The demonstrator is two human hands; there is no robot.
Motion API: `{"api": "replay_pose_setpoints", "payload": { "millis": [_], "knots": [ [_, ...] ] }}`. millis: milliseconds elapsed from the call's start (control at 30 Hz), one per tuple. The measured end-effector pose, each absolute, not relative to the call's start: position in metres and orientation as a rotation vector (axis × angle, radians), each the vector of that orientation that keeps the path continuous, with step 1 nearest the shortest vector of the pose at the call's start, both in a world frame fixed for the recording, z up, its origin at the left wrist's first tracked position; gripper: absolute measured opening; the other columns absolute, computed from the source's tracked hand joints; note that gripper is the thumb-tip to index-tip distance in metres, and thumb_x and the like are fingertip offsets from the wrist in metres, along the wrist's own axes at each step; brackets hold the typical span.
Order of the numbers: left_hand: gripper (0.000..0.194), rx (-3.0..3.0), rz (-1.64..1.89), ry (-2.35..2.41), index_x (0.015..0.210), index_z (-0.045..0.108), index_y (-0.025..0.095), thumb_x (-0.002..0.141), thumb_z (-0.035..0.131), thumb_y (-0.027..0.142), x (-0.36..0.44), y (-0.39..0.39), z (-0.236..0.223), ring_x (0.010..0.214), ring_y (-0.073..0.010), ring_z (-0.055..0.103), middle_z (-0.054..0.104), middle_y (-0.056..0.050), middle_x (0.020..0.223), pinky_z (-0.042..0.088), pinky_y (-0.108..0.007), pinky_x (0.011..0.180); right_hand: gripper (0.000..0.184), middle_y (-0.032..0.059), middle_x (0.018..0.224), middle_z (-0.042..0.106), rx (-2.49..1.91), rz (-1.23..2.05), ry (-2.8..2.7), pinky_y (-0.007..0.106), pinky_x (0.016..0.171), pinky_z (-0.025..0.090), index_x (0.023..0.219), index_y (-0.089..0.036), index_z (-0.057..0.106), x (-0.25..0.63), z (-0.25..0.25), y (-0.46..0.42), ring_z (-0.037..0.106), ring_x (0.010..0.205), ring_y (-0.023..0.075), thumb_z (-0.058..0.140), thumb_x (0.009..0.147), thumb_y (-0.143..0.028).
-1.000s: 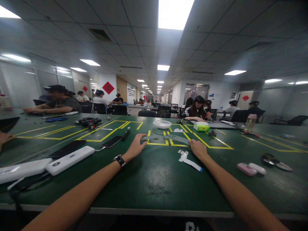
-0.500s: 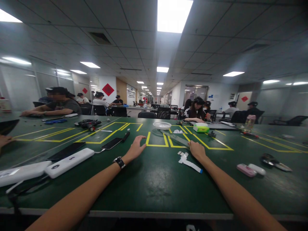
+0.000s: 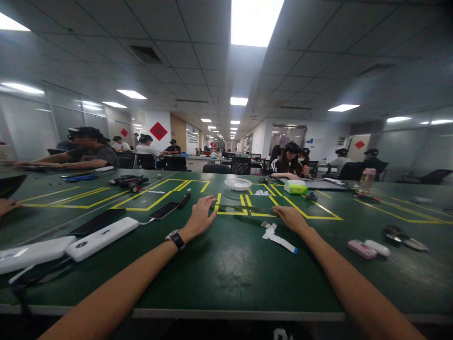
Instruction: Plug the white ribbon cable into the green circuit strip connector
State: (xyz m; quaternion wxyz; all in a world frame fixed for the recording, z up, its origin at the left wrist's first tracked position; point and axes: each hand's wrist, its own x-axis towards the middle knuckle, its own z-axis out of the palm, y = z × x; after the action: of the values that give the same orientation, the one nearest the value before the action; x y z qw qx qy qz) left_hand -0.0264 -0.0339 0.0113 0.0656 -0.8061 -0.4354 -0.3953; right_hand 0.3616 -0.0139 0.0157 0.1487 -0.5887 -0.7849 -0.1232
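My right hand [image 3: 289, 218] pinches the near end of a clear, flat plastic strip [image 3: 244, 210] between thumb and fingers. The strip stretches leftward, just above the green table, its far end near the fingertips of my left hand [image 3: 201, 215]. My left hand's thumb and fingers are apart; whether they touch the strip is unclear. A watch [image 3: 176, 239] sits on my left wrist. Below the strip, close to my right hand, lies a white ribbon-like strip with a blue tip [image 3: 283, 242]. A round white openwork basket [image 3: 238, 183] stands beyond the strip.
Yellow tape [image 3: 166, 198] marks the green table [image 3: 226, 274]. On the left lie a white power bank [image 3: 102, 239] and phones [image 3: 164, 211]. A tissue pack [image 3: 296, 187], a pink case [image 3: 361, 249] and a bottle [image 3: 368, 179] are on the right. Other people sit around farther tables.
The clear strip has swung from pointing away toward the basket to lying crosswise between my hands. My left hand has moved slightly toward its end; my right hand has shifted a little left.
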Motion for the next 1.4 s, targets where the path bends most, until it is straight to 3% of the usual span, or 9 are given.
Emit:
{"api": "replay_pose_setpoints", "payload": {
  "millis": [133, 433, 733, 1033, 1200, 1400],
  "knots": [
    [0.036, -2.608, -0.990, -1.292, 0.127, 0.051, 0.023, 0.092, 0.050, 0.028, -0.026, -0.034, 0.007, 0.124, -0.0266, 0.044, 0.053, -0.010, 0.130, 0.037, -0.043, 0.099, 0.036, 0.0076, 0.118, 0.065, -1.504, -0.177, -2.405, 0.028, 0.090, 0.043, 0.126, -0.021, 0.059, 0.357, 0.009, -0.009, 0.061, 0.106, 0.0199, 0.040, 0.096, -0.029],
    [0.039, -2.834, -0.677, -1.367, 0.124, 0.057, 0.026, 0.086, 0.057, 0.034, -0.031, -0.027, -0.010, 0.115, -0.0308, 0.050, 0.057, -0.010, 0.127, 0.041, -0.046, 0.093, 0.029, 0.0072, 0.110, 0.067, -1.417, -0.156, -2.468, 0.026, 0.085, 0.046, 0.108, -0.020, 0.070, 0.350, 0.006, -0.009, 0.063, 0.098, 0.0186, 0.046, 0.093, -0.024],
    [0.035, -2.850, -0.832, -1.381, 0.119, 0.060, 0.026, 0.085, 0.059, 0.033, -0.032, -0.028, -0.008, 0.105, -0.0283, 0.058, 0.064, -0.008, 0.114, 0.045, -0.038, 0.087, 0.029, 0.0079, 0.108, 0.067, -1.315, -0.243, -2.320, 0.031, 0.089, 0.048, 0.103, -0.019, 0.069, 0.345, 0.007, -0.007, 0.063, 0.099, 0.0185, 0.042, 0.095, -0.022],
    [0.032, -2.750, -0.796, -1.452, 0.117, 0.061, 0.025, 0.087, 0.056, 0.037, -0.030, -0.031, -0.003, 0.100, -0.0294, 0.060, 0.067, -0.009, 0.108, 0.045, -0.038, 0.083, 0.025, 0.0099, 0.114, 0.061, -1.094, -0.280, -2.277, 0.033, 0.093, 0.048, 0.108, -0.018, 0.065, 0.338, 0.006, -0.012, 0.060, 0.103, 0.0183, 0.045, 0.092, -0.019],
    [0.037, -2.859, -0.899, -1.408, 0.116, 0.063, 0.023, 0.089, 0.053, 0.047, -0.028, -0.032, -0.002, 0.098, -0.0277, 0.062, 0.068, -0.009, 0.108, 0.046, -0.034, 0.082, 0.024, 0.0089, 0.118, 0.060, -1.078, -0.248, -2.293, 0.035, 0.093, 0.049, 0.108, -0.021, 0.064, 0.329, 0.007, -0.014, 0.061, 0.105, 0.0187, 0.046, 0.092, -0.021],
    [0.036, -2.865, -0.951, -1.441, 0.113, 0.065, 0.021, 0.088, 0.056, 0.046, -0.028, -0.031, -0.001, 0.100, -0.0282, 0.063, 0.068, -0.009, 0.111, 0.046, -0.034, 0.086, 0.024, 0.0099, 0.118, 0.061, -1.073, -0.236, -2.297, 0.034, 0.093, 0.048, 0.108, -0.019, 0.062, 0.322, 0.006, -0.014, 0.061, 0.105, 0.0189, 0.043, 0.094, -0.022]
  ]
}}
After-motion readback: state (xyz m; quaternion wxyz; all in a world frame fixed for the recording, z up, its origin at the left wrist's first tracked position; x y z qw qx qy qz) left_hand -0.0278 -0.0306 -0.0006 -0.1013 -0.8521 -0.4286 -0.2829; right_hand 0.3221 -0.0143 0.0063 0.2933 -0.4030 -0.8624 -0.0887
